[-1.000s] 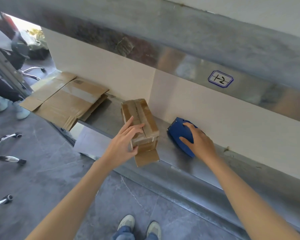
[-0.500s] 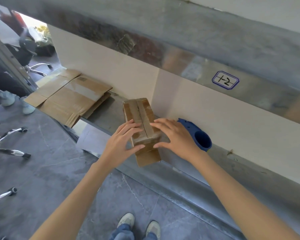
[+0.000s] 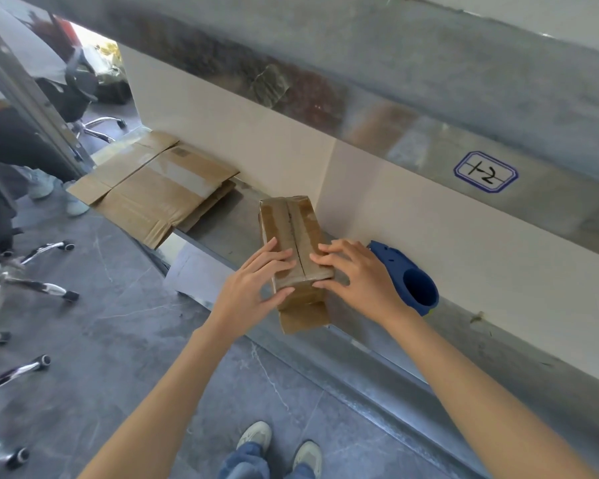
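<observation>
As my left hand [image 3: 256,288] and right hand [image 3: 358,283] press spread fingers on the closed box [image 3: 289,221], a far-right label [image 3: 485,171] reads "1-2".

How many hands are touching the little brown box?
2. The left hand rests on the left half of the box, the right hand on the right half, both near its front end. No other hand shows.

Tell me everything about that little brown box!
The cardboard box is small, long and brown, with shiny tape over its top and a seam between two closed top flaps. A near end flap hangs loose. It lies on the metal ledge. The left hand and right hand press its top.
</observation>
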`<state>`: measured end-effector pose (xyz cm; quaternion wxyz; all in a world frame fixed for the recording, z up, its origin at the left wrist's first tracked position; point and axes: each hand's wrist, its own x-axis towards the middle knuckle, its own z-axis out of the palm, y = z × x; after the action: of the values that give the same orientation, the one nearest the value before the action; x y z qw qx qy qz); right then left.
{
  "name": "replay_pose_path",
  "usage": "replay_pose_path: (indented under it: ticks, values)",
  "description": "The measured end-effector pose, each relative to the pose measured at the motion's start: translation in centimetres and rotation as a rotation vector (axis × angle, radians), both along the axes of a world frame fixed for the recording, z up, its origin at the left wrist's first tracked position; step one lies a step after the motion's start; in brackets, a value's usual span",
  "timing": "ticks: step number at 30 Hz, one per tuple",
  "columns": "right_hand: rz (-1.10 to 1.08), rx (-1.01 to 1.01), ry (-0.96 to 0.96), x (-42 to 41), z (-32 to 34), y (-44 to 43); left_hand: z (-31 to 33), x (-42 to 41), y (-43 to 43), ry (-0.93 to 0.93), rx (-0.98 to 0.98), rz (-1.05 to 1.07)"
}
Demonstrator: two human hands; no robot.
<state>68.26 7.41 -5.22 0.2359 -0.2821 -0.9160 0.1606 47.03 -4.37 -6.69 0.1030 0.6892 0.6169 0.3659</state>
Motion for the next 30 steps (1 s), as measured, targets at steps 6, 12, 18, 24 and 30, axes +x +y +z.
replay_pose_path:
  ticks: [6,12,18,24,30]
  values:
    - [-0.018,-0.045,-0.004,-0.4,0.3,-0.2,0.8,0.9,-0.3,-0.099,-0.021,0.071]
    - [-0.049,-0.059,0.003,-0.9,0.7,-0.5,1.0,1.5,-0.2,-0.149,-0.017,0.165]
    - [-0.117,-0.136,0.056,-1.5,0.8,-0.8,0.8,1.8,0.1,-0.17,0.0,0.232]
    - [-0.112,-0.187,0.078,-1.4,0.9,-0.7,1.0,1.2,0.2,-0.152,-0.052,0.206]
    - [-0.197,-0.16,0.037,-2.1,0.9,-1.8,1.5,3.4,0.2,-0.204,-0.052,0.339]
